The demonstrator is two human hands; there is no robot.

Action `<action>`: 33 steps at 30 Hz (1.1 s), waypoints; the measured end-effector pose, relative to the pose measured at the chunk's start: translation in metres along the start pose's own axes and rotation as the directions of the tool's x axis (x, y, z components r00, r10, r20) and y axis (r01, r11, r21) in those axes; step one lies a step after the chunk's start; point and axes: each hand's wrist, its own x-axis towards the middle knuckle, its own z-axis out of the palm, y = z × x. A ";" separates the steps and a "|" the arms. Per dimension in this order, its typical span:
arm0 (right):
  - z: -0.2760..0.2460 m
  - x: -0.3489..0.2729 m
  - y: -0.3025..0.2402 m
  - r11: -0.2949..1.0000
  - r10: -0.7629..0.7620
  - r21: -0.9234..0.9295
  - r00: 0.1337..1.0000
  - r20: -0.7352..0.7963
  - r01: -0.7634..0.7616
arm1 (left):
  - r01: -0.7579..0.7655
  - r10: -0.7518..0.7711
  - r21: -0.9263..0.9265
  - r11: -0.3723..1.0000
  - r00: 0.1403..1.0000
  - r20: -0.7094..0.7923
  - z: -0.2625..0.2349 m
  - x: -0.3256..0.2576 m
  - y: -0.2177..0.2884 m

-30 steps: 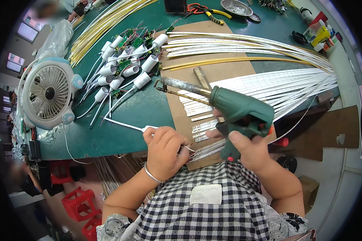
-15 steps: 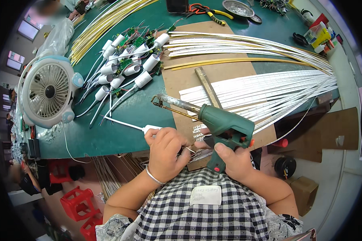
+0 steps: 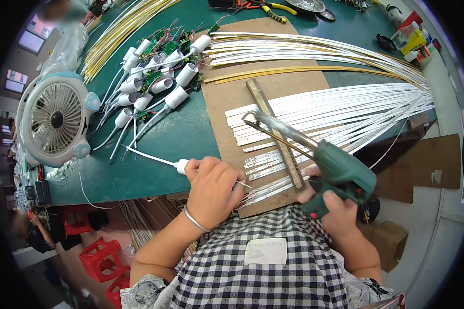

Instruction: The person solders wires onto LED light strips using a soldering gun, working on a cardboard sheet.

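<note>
My left hand (image 3: 214,190) is closed around a white plastic end cap (image 3: 182,166) with a white cable. A thin pale wire (image 3: 244,184) sticks out past its fingers, beside the near ends of white LED strips (image 3: 273,190). In my right hand (image 3: 340,213) is a green soldering gun (image 3: 348,170), gripped by its handle and slightly blurred. Its metal barrel points up and left, above the strips and a brass-coloured bar (image 3: 278,134) that lies across them. The fingers of my left hand hide most of what they pinch.
A pile of white caps with cables and green circuit boards (image 3: 160,77) lies left of the brown board (image 3: 219,113). A fan (image 3: 56,119) stands at the table's left. Yellow-handled pliers (image 3: 274,13) and a metal dish (image 3: 307,5) lie at the back. Red stools (image 3: 103,260) stand below.
My right hand has swung the soldering gun right, away from my left hand, uncovering the strip ends and the bar's near end. The left hand keeps its hold, nearly in place.
</note>
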 end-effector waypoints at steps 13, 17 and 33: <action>-0.057 -0.052 0.007 0.943 0.050 -0.332 0.997 0.059 -0.028 | 0.037 -0.043 0.048 0.998 0.989 0.142 -0.002 0.015 0.002; -0.054 -0.052 0.010 0.909 0.028 -0.418 0.999 0.040 -0.008 | 0.039 -0.052 0.081 0.996 0.987 0.155 -0.001 0.016 0.003; -0.054 -0.047 0.017 0.782 0.104 -0.622 0.990 0.096 -0.022 | 0.029 -0.046 0.074 0.997 0.967 0.250 -0.006 0.027 -0.003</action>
